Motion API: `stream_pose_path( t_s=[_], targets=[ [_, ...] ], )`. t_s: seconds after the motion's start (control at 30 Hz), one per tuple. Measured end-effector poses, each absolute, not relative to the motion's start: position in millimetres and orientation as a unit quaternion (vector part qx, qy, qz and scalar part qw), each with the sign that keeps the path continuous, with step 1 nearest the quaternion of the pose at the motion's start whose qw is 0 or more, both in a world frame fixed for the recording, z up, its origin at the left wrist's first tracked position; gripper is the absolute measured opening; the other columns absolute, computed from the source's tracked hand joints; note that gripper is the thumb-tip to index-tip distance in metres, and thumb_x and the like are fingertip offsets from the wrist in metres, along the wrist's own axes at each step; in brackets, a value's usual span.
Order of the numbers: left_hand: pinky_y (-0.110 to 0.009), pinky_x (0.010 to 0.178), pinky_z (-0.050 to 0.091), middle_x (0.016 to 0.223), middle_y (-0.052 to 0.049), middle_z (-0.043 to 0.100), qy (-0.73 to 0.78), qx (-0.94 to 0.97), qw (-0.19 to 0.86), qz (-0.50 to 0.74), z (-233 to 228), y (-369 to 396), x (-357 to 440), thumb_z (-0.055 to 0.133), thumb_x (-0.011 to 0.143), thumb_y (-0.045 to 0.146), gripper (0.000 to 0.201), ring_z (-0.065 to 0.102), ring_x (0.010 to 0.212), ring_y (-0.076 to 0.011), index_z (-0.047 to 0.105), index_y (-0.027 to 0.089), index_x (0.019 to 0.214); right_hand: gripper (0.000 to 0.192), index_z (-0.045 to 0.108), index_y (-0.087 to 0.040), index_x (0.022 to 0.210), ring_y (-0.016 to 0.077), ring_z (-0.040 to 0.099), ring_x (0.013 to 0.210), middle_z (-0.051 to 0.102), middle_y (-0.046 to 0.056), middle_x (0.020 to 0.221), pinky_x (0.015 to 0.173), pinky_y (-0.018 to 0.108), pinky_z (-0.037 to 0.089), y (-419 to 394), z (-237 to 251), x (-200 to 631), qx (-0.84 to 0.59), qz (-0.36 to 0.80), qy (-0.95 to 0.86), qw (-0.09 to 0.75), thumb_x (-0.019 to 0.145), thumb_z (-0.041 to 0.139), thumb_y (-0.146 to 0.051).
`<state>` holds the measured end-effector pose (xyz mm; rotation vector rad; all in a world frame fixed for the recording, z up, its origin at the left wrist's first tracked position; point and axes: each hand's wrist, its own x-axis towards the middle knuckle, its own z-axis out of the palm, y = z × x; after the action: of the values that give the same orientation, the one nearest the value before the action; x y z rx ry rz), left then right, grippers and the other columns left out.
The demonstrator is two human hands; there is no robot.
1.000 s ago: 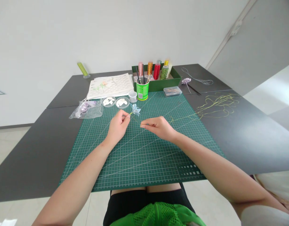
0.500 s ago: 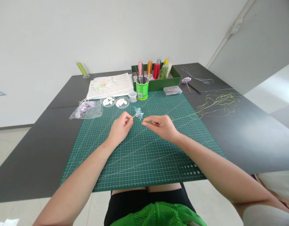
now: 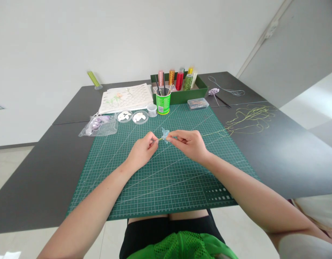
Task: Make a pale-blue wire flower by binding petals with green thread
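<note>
A pale blue artificial flower (image 3: 165, 135) on a thin green stem is held above the cutting mat (image 3: 155, 180). My left hand (image 3: 144, 148) is closed in a pinch around the stem, just left of the petals. At the petals' right side, my right hand (image 3: 189, 144) has thumb and forefinger pinched together, the fingertips meeting the flower. A yellow-green thread (image 3: 214, 132) runs from behind this hand to a loose tangle on the right. The exact spot where the fingers grip the thread is hidden.
Behind stand a green cup (image 3: 163, 104) of tools and a green box (image 3: 182, 96) of thread spools. Dishes of white pieces (image 3: 139, 117), a plastic bag (image 3: 98, 126) and paper sheets (image 3: 126, 99) lie back left. A clear case (image 3: 198, 103) and purple flower (image 3: 214, 92) sit back right.
My left hand has moved slightly right with the flower, whose petals now point toward my right hand. The right fingertips, apart from the petals before, now meet them.
</note>
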<state>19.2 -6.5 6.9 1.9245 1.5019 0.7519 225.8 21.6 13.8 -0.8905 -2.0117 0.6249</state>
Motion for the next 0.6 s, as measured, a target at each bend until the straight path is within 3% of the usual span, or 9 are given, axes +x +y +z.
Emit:
stream_pose_path(
  t_s=[0.6],
  targets=[
    [-0.024,0.053,0.031,0.057,0.009,0.045,0.439,0.757,0.441,0.199,8.7,-14.3,23.9,0.052,0.091,0.023,0.007,0.039,0.051,-0.0106,0.05,0.022,0.084,0.036,0.077,-0.018,0.083,0.0079,0.032,0.046,0.052,-0.003,0.052,0.048,0.025,0.03,28.5,14.4,230.4,-0.352,0.222,-0.813,0.407,0.097,0.056,-0.043]
  ],
)
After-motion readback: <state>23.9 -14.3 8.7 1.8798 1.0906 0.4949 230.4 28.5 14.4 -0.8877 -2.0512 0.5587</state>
